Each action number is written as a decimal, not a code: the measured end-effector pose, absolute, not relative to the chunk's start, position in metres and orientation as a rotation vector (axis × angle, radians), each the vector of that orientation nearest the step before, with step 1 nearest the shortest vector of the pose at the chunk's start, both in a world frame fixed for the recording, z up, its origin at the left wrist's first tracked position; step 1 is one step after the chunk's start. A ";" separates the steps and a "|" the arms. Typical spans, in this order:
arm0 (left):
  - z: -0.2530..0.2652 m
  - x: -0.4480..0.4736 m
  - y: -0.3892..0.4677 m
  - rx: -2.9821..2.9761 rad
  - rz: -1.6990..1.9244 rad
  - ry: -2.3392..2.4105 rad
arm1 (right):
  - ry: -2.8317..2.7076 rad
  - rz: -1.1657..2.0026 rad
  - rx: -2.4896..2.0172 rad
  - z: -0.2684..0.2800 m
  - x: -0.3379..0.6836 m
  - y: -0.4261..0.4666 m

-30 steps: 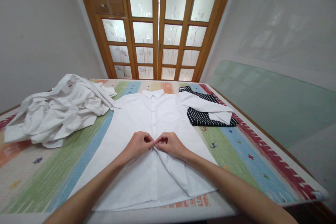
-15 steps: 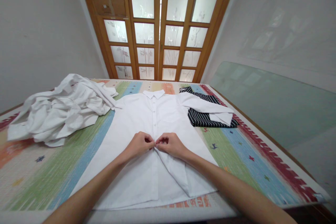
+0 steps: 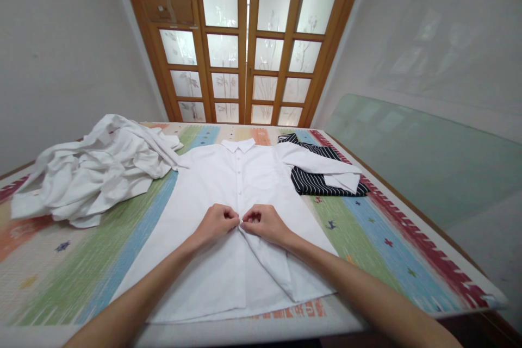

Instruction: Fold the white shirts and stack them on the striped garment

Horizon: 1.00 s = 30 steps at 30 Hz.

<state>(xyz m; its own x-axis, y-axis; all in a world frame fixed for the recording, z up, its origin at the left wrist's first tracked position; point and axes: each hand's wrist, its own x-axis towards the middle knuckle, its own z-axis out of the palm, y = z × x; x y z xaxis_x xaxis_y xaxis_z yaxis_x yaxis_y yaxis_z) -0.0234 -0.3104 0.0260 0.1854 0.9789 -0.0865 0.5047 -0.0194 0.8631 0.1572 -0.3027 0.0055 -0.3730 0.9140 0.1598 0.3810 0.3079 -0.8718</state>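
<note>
White shirt (image 3: 204,190) lies front-up on the cloth-covered desk (image 3: 101,255), fingers of left hand (image 3: 218,223) and right hand (image 3: 263,222) pinched closed on its front placket (image 3: 238,180); step judged as buttoning, next move likely calling for securing that fastening before shifting hemward.

The shirt (image 3: 196,190) is plain white, as is the heap of cloth (image 3: 101,171). The folded garment (image 3: 309,183) is black with thin white stripes. Broad bands of green, blue, beige, orange and dark red cross the surface cover (image 3: 81,277), dotted with small blue, red, green and yellow motifs. The doors (image 3: 250,32) are orange-brown, their whitish panes (image 3: 220,51) bearing faint plant drawings.
</note>
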 end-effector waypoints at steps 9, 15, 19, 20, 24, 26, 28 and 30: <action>0.017 -0.021 -0.310 1.515 0.821 1.386 | -1.923 1.047 -1.326 0.017 0.153 -0.301; 0.018 -0.025 -0.313 1.702 0.796 1.343 | -2.053 0.996 -1.363 0.026 0.150 -0.300; 0.018 -0.027 -0.312 1.985 0.884 1.428 | -2.142 0.938 -1.360 0.029 0.149 -0.301; 0.018 -0.027 -0.312 2.027 0.882 1.451 | -2.160 0.924 -1.351 0.029 0.149 -0.300; 0.016 -0.030 -0.310 2.104 0.817 1.477 | -2.172 0.934 -1.337 0.027 0.150 -0.297; 0.016 -0.032 -0.310 2.114 0.780 1.485 | -2.157 0.934 -1.350 0.025 0.150 -0.296; 0.016 -0.034 -0.310 2.144 0.785 1.476 | -2.143 0.885 -1.338 0.024 0.151 -0.297; 0.016 -0.035 -0.311 2.216 0.830 1.429 | -2.143 0.815 -1.275 0.022 0.152 -0.298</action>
<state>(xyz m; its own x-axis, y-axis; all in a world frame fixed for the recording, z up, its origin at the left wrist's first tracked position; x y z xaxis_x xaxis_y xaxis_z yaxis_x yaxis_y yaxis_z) -0.0350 -0.3108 0.0163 0.3103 0.9102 0.2744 0.6893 -0.4142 0.5944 0.1519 -0.2983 0.0218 -0.4275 0.8957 0.1224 0.5881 0.3783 -0.7149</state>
